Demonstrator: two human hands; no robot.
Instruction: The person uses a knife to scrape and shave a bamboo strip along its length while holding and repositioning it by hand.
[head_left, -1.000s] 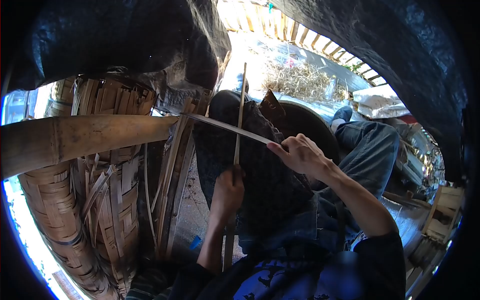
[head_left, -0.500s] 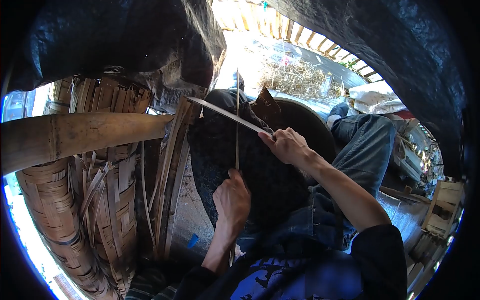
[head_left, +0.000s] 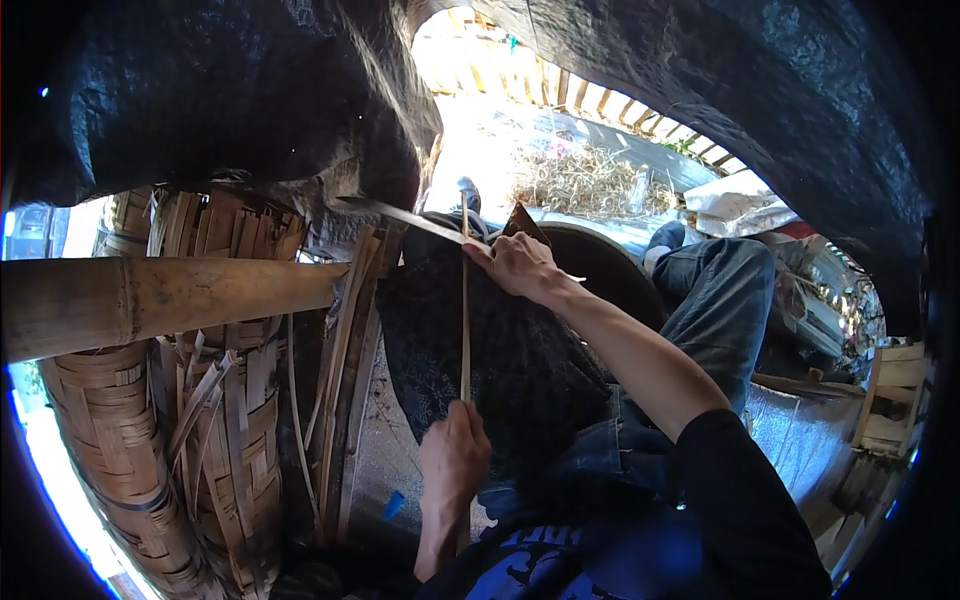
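My left hand (head_left: 455, 455) is closed around a thin bamboo strip (head_left: 465, 330), which runs up and away from the fist over a dark cloth (head_left: 530, 360) on my lap. In my right hand (head_left: 522, 266) is a long-bladed knife (head_left: 425, 222), its blade pointing to the upper left. The blade crosses the strip near its far end, close to my right thumb. Most of the knife's grip is hidden by my fingers. Below my left fist, the strip's lower part passes behind the wrist.
A thick bamboo pole (head_left: 170, 300) juts in from the left, above tall woven bamboo baskets (head_left: 110, 420). Split bamboo pieces (head_left: 345, 350) stand beside my leg. Dark sheeting (head_left: 250, 90) hangs overhead. Beyond my feet lies a pile of shavings (head_left: 585, 180); a wooden frame (head_left: 890, 395) stands at right.
My right hand and the knife have moved left and slightly up, so the hand is now close to the strip. My left hand has drawn down towards my body with the strip.
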